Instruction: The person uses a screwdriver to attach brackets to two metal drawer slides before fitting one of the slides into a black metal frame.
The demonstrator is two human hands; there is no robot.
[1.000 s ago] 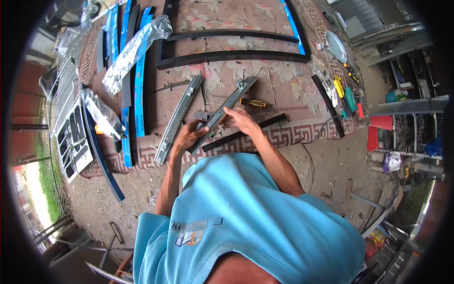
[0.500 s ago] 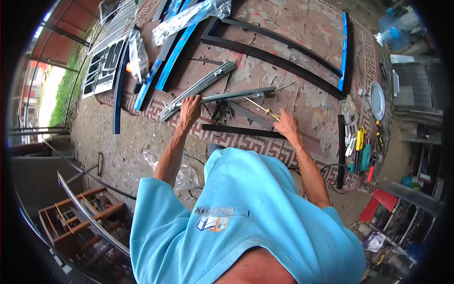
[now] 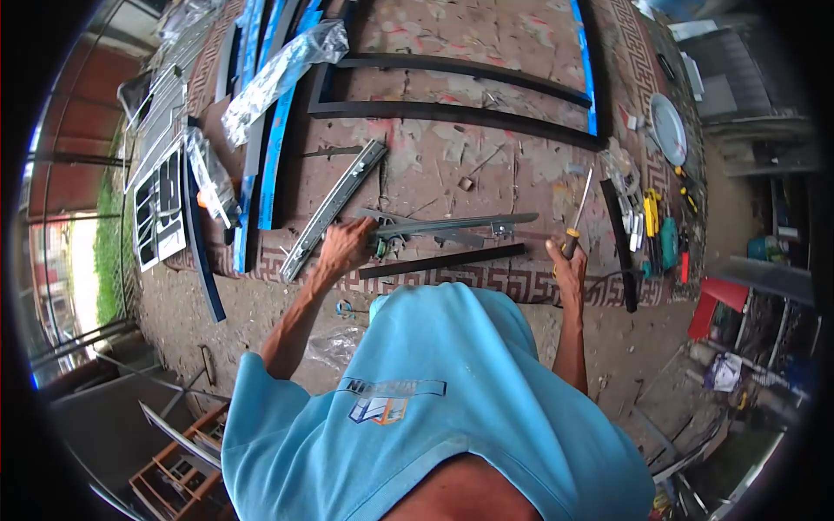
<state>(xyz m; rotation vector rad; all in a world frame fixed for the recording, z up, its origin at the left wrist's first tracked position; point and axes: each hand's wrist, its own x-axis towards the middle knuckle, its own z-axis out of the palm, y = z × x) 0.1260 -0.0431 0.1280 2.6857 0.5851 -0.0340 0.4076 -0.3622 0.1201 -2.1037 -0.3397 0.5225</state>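
Note:
My left hand [image 3: 349, 244] is closed around one end of a metal drawer slide [image 3: 469, 224], which points to the right just above the patterned mat. Another drawer slide [image 3: 337, 208] lies diagonally beyond that hand. My right hand [image 3: 569, 263] grips a screwdriver [image 3: 585, 198] by its yellow and black handle, the shaft pointing up and away from the slide. Between me and the held slide, a short black bar [image 3: 441, 260] rests on the mat. A flat grey strip [image 3: 460, 237] lies partly under the held slide.
A black rectangular frame [image 3: 460, 120] lies farther out. Blue-filmed bars [image 3: 282, 130] and clear plastic wrap [image 3: 282, 78] are at the left. On the right are a plate [image 3: 667, 128], a black bar [image 3: 619, 243], a yellow tool [image 3: 651, 217] and a teal tool [image 3: 668, 243].
The screwdriver has swung away from the held slide and now points upward, with my right hand farther right. My left hand keeps the slide, now nearer me. The view has shifted.

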